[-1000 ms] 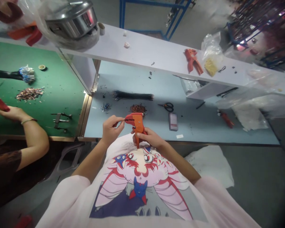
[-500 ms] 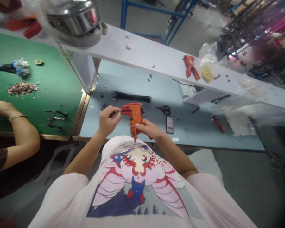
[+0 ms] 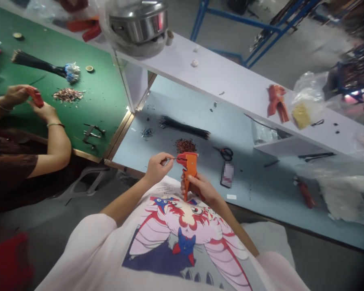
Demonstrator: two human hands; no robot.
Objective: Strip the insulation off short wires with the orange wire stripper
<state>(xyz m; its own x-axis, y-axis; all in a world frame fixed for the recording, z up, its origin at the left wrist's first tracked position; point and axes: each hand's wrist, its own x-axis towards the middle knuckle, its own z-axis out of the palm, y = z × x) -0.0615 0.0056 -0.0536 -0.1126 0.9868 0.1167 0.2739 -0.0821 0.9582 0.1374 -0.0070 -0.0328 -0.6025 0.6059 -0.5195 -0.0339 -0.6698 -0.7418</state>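
Observation:
My right hand [image 3: 201,186] is wrapped round the handles of an orange wire stripper [image 3: 189,169], held upright in front of my chest. My left hand [image 3: 157,167] pinches a thin dark wire [image 3: 170,159] whose end is fed into the stripper's jaws from the left. Both hands hover at the near edge of the light blue table [image 3: 261,178]. Just beyond the stripper lies a small heap of reddish-brown bits [image 3: 185,145], and a bundle of black wires [image 3: 184,127] lies behind it.
Black scissors [image 3: 225,152] and a phone [image 3: 227,174] lie right of my hands. A white shelf [image 3: 230,81] carries another orange stripper [image 3: 276,102], plastic bags and a steel pot [image 3: 139,22]. At the left a co-worker's hands [image 3: 24,101] hold a red tool over a green table [image 3: 63,81].
The view has swung left and tilted, so the co-worker and green table show more. My hands keep the same hold on the wire and the stripper.

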